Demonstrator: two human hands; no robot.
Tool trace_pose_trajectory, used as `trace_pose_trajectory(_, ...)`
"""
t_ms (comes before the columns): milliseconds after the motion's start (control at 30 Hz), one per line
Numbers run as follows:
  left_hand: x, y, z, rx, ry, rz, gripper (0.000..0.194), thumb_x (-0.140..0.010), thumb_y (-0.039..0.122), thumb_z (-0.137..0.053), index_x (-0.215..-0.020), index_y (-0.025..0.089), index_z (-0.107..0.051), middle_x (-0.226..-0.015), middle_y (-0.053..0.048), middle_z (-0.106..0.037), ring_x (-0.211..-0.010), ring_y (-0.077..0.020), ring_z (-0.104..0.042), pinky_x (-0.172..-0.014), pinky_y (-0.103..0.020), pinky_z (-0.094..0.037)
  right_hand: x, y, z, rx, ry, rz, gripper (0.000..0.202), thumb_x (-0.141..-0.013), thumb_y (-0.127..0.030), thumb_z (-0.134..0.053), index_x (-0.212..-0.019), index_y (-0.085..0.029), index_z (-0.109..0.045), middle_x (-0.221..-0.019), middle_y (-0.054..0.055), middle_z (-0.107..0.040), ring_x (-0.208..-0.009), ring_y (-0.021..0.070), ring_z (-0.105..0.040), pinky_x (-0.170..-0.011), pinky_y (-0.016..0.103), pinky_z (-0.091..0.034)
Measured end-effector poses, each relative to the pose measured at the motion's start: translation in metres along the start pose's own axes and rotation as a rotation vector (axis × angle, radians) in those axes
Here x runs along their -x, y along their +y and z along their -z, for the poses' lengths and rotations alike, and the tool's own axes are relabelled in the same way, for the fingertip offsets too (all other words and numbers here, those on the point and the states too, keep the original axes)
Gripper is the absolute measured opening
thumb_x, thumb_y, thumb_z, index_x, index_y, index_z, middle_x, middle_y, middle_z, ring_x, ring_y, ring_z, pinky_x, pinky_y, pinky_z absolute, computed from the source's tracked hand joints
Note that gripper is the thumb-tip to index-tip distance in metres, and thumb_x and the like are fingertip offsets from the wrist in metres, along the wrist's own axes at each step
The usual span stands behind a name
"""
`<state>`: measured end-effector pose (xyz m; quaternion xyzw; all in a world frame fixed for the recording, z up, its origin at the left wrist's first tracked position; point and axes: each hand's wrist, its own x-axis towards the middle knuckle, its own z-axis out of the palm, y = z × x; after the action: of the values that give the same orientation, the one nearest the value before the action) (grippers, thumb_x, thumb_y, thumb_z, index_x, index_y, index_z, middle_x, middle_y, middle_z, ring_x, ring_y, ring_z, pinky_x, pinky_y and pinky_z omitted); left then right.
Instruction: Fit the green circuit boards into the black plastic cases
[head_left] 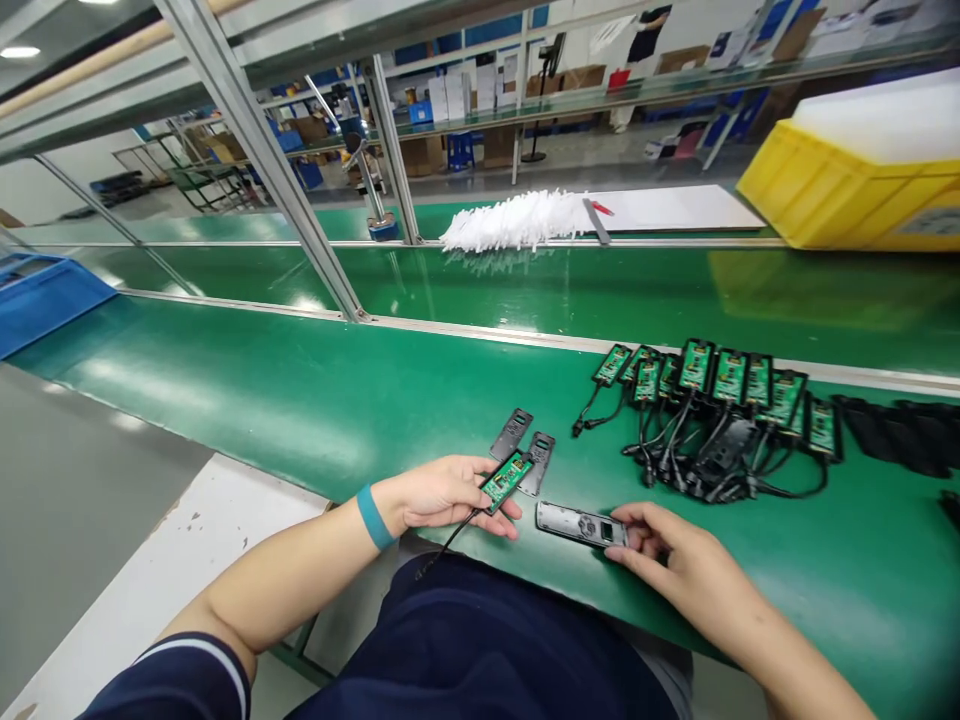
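Note:
My left hand (pixel 450 495) holds a black-framed green circuit board (pixel 507 480), its dark cable hanging down past the table's front edge. Between the thumb and fingers of my right hand (pixel 652 545) is one end of a long black cover (pixel 577 524), its grey inner side facing up. Two dark cover plates lie on the green table just beyond my left hand, one farther back (pixel 512 434) and one nearer (pixel 538 465), partly behind the board.
A pile of cabled circuit boards (pixel 729 378) lies at the right, with black parts (pixel 900 432) beside it. Behind are white strips (pixel 517 220), a yellow bin (pixel 855 190) and a metal post (pixel 262 150). A blue crate (pixel 52 300) stands far left.

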<state>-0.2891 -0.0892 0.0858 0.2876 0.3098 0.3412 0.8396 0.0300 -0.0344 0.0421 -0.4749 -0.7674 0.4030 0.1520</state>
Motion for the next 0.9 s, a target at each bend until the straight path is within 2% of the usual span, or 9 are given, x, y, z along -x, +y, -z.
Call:
trace_pose_trajectory(133, -0.003, 0.002, -0.001, -0.013, 0.012, -0.015, 0.049, -0.075, 0.016, -0.072, -0.12, 0.012, -0.054, -0.104, -0.017, -0.067, -0.088, -0.0273, -0.07, -0.084, -0.039, -0.051, 0.006, -0.009, -0.008, -0.406, 0.018, -0.197, 0.045, -0.066, -0.045, -0.076, -0.098, -0.018, -0.06, -0.073, 0.003, -0.064, -0.066, 0.0193, -0.063, -0.062, 0.032, -0.053)
trace_pose_trajectory(267, -0.007, 0.008, -0.002, -0.072, 0.108, -0.03, 0.038, -0.075, 0.018, -0.072, -0.108, 0.01, -0.058, -0.1, -0.018, -0.067, -0.081, -0.0237, -0.07, -0.071, -0.031, -0.053, 0.009, -0.022, -0.02, -0.686, 0.008, -0.282, 0.054, -0.067, -0.046, -0.077, -0.107, -0.015, -0.055, -0.081, 0.007, -0.066, -0.07, 0.0215, -0.068, -0.065, 0.035, -0.056)
trace_pose_trajectory(333, -0.007, 0.011, -0.003, -0.104, 0.136, -0.004, 0.03, -0.08, 0.028, -0.068, -0.102, 0.008, -0.06, -0.097, -0.019, -0.067, -0.076, -0.0216, -0.069, -0.066, -0.029, -0.053, 0.011, -0.029, -0.026, -0.775, 0.021, -0.309, 0.056, -0.069, -0.046, -0.076, -0.11, -0.014, -0.054, -0.084, 0.009, -0.068, -0.073, 0.0224, -0.069, -0.067, 0.034, -0.056)
trace_pose_trajectory(467, -0.006, 0.014, -0.009, -0.249, 0.179, 0.045, 0.042, -0.088, 0.046, -0.055, -0.101, 0.007, -0.061, -0.091, -0.019, -0.067, -0.065, -0.0169, -0.064, -0.058, -0.028, -0.05, 0.014, -0.041, -0.041, -0.947, -0.021, -0.353, 0.05, -0.075, -0.042, -0.073, -0.113, -0.014, -0.055, -0.091, 0.011, -0.07, -0.081, 0.022, -0.071, -0.076, 0.033, -0.056)
trace_pose_trajectory(533, -0.005, 0.014, -0.016, -0.435, 0.197, 0.047, 0.043, -0.09, 0.045, -0.051, -0.109, 0.008, -0.06, -0.09, -0.015, -0.066, -0.063, -0.0148, -0.062, -0.057, -0.027, -0.049, 0.015, -0.046, -0.048, -1.02, -0.057, -0.366, 0.046, -0.078, -0.039, -0.072, -0.114, -0.014, -0.056, -0.096, 0.011, -0.07, -0.084, 0.0221, -0.071, -0.082, 0.034, -0.056)
trace_pose_trajectory(600, -0.003, 0.011, -0.024, -0.733, 0.22, -0.017, 0.04, -0.093, 0.039, -0.046, -0.119, 0.012, -0.058, -0.093, -0.012, -0.065, -0.07, -0.0154, -0.061, -0.064, -0.029, -0.05, 0.015, -0.05, -0.055, -1.075, -0.074, -0.369, 0.043, -0.08, -0.037, -0.07, -0.114, -0.014, -0.055, -0.098, 0.011, -0.07, -0.086, 0.0221, -0.071, -0.086, 0.036, -0.055)
trace_pose_trajectory(733, 0.003, -0.003, -0.037, -1.371, 0.271, -0.339, 0.041, -0.094, 0.025, -0.044, -0.135, 0.022, -0.049, -0.113, -0.011, -0.059, -0.102, -0.0217, -0.055, -0.092, -0.039, -0.045, 0.014, -0.056, -0.064, -1.125, -0.056, -0.358, 0.037, -0.082, -0.032, -0.068, -0.112, -0.015, -0.055, -0.097, 0.009, -0.07, -0.087, 0.0209, -0.071, -0.087, 0.035, -0.054)
trace_pose_trajectory(800, 0.005, -0.014, -0.038, -1.527, 0.243, -0.409, 0.044, -0.094, 0.02, -0.043, -0.137, 0.023, -0.046, -0.116, -0.011, -0.057, -0.107, -0.0224, -0.052, -0.096, -0.04, -0.044, 0.014, -0.058, -0.066, -1.139, -0.051, -0.338, 0.034, -0.082, -0.03, -0.068, -0.111, -0.016, -0.056, -0.096, 0.008, -0.07, -0.088, 0.0202, -0.07, -0.087, 0.034, -0.054)
trace_pose_trajectory(900, 0.005, -0.028, -0.033, -1.584, 0.208, -0.431, 0.044, -0.093, 0.017, -0.043, -0.137, 0.024, -0.045, -0.116, -0.011, -0.056, -0.107, -0.0215, -0.052, -0.094, -0.039, -0.046, 0.014, -0.06, -0.066, -1.152, -0.057, -0.316, 0.031, -0.082, -0.028, -0.068, -0.108, -0.016, -0.056, -0.096, 0.007, -0.069, -0.088, 0.0198, -0.07, -0.086, 0.033, -0.054)
